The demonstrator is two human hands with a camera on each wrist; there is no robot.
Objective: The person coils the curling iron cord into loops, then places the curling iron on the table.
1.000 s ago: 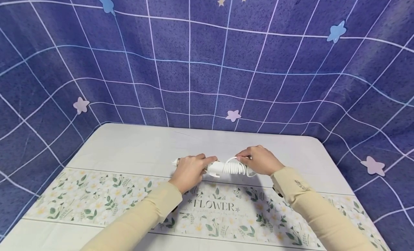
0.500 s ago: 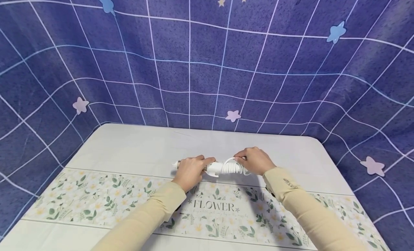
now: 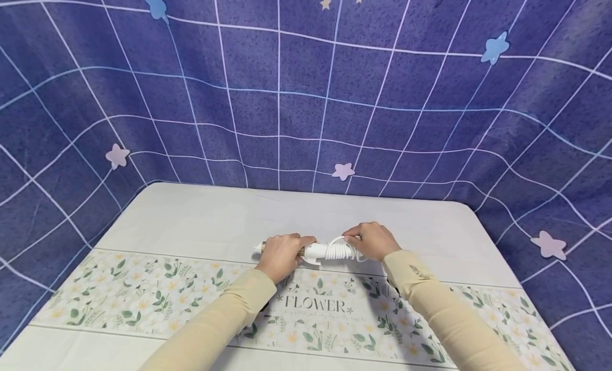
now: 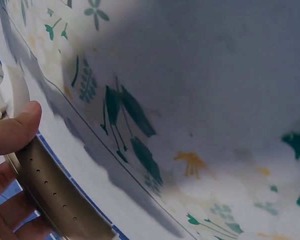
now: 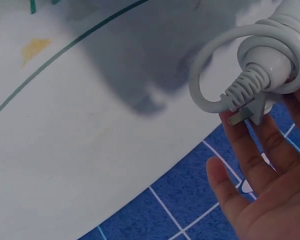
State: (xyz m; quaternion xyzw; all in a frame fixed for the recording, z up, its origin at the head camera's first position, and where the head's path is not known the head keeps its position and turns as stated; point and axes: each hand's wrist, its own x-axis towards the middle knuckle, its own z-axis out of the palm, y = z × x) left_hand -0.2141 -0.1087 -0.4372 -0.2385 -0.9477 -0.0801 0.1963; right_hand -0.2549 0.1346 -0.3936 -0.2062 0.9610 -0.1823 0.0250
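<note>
A curling iron [image 3: 315, 250] lies sideways between my hands, its white handle toward the right. My left hand [image 3: 281, 256] grips the gold barrel; in the left wrist view small holes line that barrel [image 4: 52, 187], and the thumb lies near the white lever [image 4: 16, 90]. White power cord [image 3: 340, 251] is coiled around the handle. At the coil's right end my right hand [image 3: 375, 241] pinches a loop of cord with thumb and index finger. The right wrist view shows the plug [image 5: 255, 110] with its metal prong beside the other, loosely spread fingers [image 5: 247, 155].
The table carries a white cover [image 3: 201, 211] with a flower-print band [image 3: 158, 296] across it. Its far edge meets a blue gridded curtain [image 3: 306, 116] with star shapes, which also hangs along both sides.
My right hand has shifted left and slightly toward me, closer to the coiled cord. The left hand keeps its hold on the barrel, nearly in place.
</note>
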